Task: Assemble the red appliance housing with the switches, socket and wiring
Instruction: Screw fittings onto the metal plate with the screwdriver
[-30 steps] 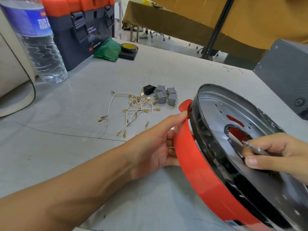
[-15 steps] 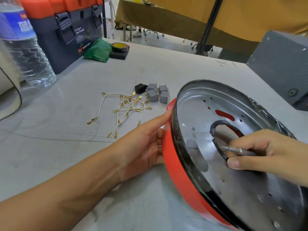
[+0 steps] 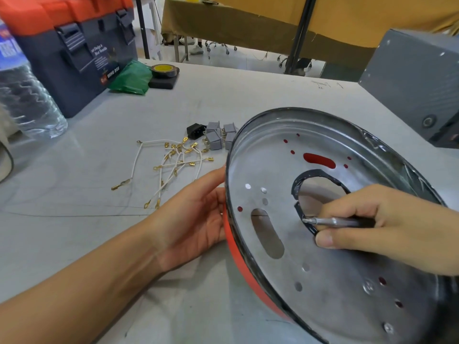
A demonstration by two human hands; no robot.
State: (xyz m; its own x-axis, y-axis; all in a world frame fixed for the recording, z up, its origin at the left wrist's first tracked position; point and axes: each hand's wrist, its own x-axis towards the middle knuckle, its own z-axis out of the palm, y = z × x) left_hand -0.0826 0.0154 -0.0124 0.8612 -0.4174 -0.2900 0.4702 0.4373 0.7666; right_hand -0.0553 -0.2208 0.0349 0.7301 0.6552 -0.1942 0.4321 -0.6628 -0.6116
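A grey table is carrying everything here. The red appliance housing is sitting tilted on its edge at the right, its silvery perforated inner plate facing the camera. The left hand is bracing the housing's red outer rim, fingers lying mostly straight along it and going behind the edge, so how far they are wrapping round is hard to tell. The right hand is pinching a slim metal screwdriver between thumb and fingers, its tip lying against the black-edged central opening of the plate. At the far left a blue and orange toolbox is standing beside a clear water bottle, with a green bag and a roll of black tape near it. A grey box is sitting at the far right. Just left of the housing, grey switches are clustering against a black socket, and white wires with brass terminals are lying loose beside them.
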